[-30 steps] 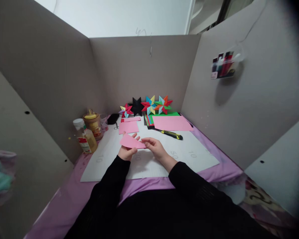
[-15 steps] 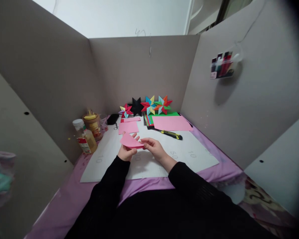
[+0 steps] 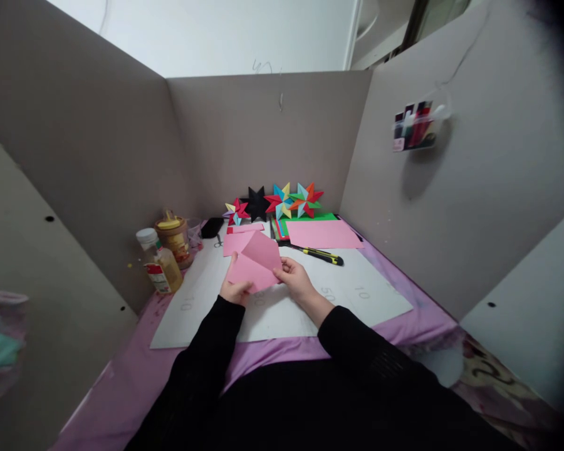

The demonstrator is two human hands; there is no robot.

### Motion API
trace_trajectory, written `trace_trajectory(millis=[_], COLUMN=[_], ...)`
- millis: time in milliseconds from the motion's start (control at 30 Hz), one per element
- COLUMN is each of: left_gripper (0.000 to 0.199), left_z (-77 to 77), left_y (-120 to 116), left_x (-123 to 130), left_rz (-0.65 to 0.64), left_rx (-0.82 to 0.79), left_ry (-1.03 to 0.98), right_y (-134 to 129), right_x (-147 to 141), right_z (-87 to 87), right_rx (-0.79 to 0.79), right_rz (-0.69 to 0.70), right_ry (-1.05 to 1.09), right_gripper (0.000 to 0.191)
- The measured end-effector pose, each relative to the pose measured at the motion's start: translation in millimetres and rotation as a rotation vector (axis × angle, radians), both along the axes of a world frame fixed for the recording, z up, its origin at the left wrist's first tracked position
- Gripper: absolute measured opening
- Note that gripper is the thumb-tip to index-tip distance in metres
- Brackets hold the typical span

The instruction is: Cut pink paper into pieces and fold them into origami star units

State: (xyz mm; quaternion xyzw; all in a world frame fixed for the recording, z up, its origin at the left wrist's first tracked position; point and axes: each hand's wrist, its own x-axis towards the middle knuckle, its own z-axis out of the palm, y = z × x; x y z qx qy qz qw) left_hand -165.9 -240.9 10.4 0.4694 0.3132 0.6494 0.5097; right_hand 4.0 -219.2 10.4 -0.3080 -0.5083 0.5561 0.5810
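A creased pink sheet of paper [image 3: 258,266] is held up between both hands above the white board [image 3: 282,319]. My left hand [image 3: 235,285] grips its left edge, thumb in front and the other fingers mostly hidden behind. At the right edge, my right hand [image 3: 295,275] pinches the paper between thumb and fingers. Creases cross the sheet, and its upper part tilts at a different angle from the lower part. Just behind it lies another pink square [image 3: 232,243], partly covered by the held sheet.
A yellow-and-black utility knife [image 3: 322,255] lies to the right, before a large pink sheet [image 3: 326,233] on coloured papers. Small scissors [image 3: 219,241] are behind left. A glue bottle [image 3: 162,263] and jar [image 3: 175,238] stand left. Folded paper stars [image 3: 282,200] lean at the back.
The pink paper was folded into a flat triangle-like shape; now it is opened out and turned to face me. Both hands have stayed at its edges.
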Motion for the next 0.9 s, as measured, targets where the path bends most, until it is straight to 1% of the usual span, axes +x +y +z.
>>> trace_trajectory(millis=[33,100,200,267,367,467,567,667,767,833,900], left_gripper=[0.082,0.08,0.065,0.053,0.042,0.041,0.042,0.042,0.044,0.045,0.046], left_z=[0.6,3.1,5.3,3.3,-2.8,-5.8,-4.0,-1.8,-2.6,-4.5,-6.9], left_y=[0.7,0.9,-0.7,-1.2,1.4,6.1,8.9,9.6,9.6,9.2,7.9], left_x=[0.6,3.8,12.1,16.9,17.3,10.1,2.5,-0.4,1.1,4.5,9.7], left_rz=[0.007,-0.037,-0.132,-0.139,-0.025,0.094,0.165,0.228,0.26,0.24,0.205], left_rx=[-0.004,-0.009,-0.044,-0.09,-0.153,-0.215,-0.245,-0.254,-0.251,-0.245,-0.231], left_ry=[-0.001,0.006,0.133,0.214,0.265,0.282,0.275,0.262,0.257,0.277,0.318], right_y=[1.7,4.2,4.1,1.3,-4.0,-5.8,-3.0,-0.2,-1.3,-3.2,-3.8], right_x=[0.7,1.5,0.1,-2.5,-6.7,-8.9,-8.7,-7.6,-7.2,-7.3,-7.4], right_z=[-1.1,-2.0,0.1,3.1,6.4,4.9,-0.3,-4.3,-4.6,-3.6,-2.6], right_rx=[-0.002,-0.003,0.003,0.009,0.018,-0.001,-0.034,-0.064,-0.102,-0.124,-0.132], right_rz=[-0.018,-0.058,-0.104,-0.108,-0.041,0.021,0.022,0.014,0.046,0.078,0.076], right_ry=[0.009,0.036,0.081,0.099,0.101,0.061,0.016,-0.016,-0.053,-0.074,-0.08], right_gripper=[0.035,0.033,0.04,0.045,0.049,0.045,0.037,0.035,0.033,0.032,0.029])
